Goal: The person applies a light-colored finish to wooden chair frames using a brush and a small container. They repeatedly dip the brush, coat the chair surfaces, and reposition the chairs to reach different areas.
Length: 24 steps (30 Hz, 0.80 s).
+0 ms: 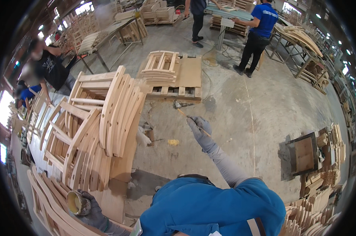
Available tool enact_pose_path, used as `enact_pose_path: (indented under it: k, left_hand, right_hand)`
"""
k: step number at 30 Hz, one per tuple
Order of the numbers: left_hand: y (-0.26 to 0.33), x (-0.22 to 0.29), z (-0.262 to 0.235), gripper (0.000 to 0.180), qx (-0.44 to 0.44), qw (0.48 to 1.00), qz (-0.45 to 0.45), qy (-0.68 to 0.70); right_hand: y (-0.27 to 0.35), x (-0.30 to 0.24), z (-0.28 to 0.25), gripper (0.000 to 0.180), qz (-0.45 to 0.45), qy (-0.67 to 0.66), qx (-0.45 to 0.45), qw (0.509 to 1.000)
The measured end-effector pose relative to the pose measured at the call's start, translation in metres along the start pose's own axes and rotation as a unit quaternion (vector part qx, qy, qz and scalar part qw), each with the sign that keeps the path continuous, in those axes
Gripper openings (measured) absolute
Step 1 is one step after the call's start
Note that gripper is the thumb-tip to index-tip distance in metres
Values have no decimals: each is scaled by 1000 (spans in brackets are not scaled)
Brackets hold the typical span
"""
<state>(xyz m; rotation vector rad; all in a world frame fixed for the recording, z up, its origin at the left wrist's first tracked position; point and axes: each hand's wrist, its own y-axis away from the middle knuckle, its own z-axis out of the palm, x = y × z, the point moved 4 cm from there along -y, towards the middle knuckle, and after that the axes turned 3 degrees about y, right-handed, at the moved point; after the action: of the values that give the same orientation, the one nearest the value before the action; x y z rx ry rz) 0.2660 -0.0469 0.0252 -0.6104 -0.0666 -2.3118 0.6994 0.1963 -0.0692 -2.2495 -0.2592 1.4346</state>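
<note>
My right hand (201,128), in a grey glove, is held out over the floor with its fingers closed round a thin wooden stick (204,133). The stick looks like a brush handle, but I cannot make out its tip clearly. Low on the left, my gloved left hand (93,210) grips a small round cup (78,204), its mouth showing a yellowish inside and smeared rim. The cup is above curved wooden pieces (52,200). Beyond it, pale wooden frames (87,145) with curved legs and rungs stand stacked on cardboard.
A pallet (191,92) with cardboard and more frames (161,65) stands ahead. A dark tool (182,104) lies on the floor near it. Two people (260,23) work at a far table (233,13); others (54,67) are at left. A dark-edged box (305,154) stands at right.
</note>
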Motion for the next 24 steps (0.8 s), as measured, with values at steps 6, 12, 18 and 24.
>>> enact_pose_path:
  k: [6,12,18,24]
  left_hand:
    - [-1,-3,-9,50,14,1000,11,5]
    - [-1,-1,-9,51,14,1000,-4,-1]
    - [-4,-2,-9,51,4,1000,-19,-3]
    - [3,-5,-9,54,28,999,-1,18]
  right_hand:
    - [4,3,3,18,-8,8,-8,1000]
    - [8,7,0,17,1,25,-14,1000]
    - [9,9,-3,15,10,16,-15,1000]
    - [9,5,-3,15,-11,5,-9,1000]
